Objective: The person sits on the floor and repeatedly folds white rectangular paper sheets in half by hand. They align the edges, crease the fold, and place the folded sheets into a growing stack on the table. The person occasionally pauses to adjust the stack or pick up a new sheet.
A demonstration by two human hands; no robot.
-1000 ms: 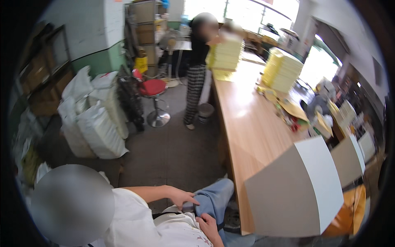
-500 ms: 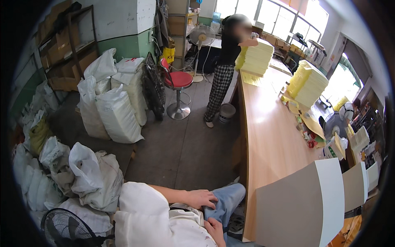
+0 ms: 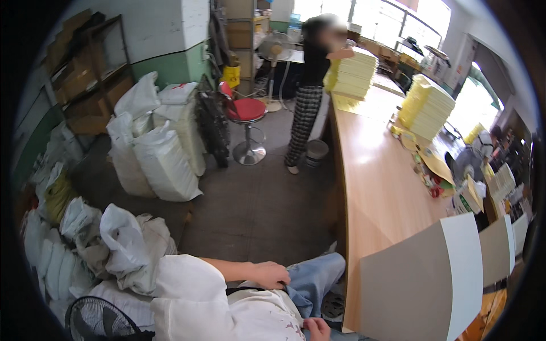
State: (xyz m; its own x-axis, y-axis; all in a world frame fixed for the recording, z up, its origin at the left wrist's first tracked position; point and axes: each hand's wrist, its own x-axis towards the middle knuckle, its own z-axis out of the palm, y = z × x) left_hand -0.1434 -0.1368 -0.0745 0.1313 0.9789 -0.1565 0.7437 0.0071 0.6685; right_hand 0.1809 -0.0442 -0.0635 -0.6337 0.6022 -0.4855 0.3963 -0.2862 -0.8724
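My left hand (image 3: pixel 270 275) rests on my lap at the top of my blue jeans (image 3: pixel 314 284). Its fingers are loosely bent, apart from one another at the tips, and nothing shows in them. Down at the lower edge, my right hand (image 3: pixel 317 328) is beside the hem of my white shirt (image 3: pixel 259 315), with its fingers curled in. Whether it pinches anything is hidden. Close to my right stands a wooden table (image 3: pixel 372 210), with a large grey and white panel-like block (image 3: pixel 415 278) at its near end. Neither hand touches them.
Stacks of pale yellow sheets (image 3: pixel 427 108) stand on the table. A person (image 3: pixel 318 62) works at its far end. Ahead are a red stool (image 3: pixel 248 111), a bucket (image 3: pixel 316 152) and white sacks (image 3: pixel 165 162). A black fan (image 3: pixel 99 321) is at lower left.
My right hand has moved away from the left one, toward the lower right. My left hand has drawn back slightly to the left, its fingers more bent. The view has shifted slightly.
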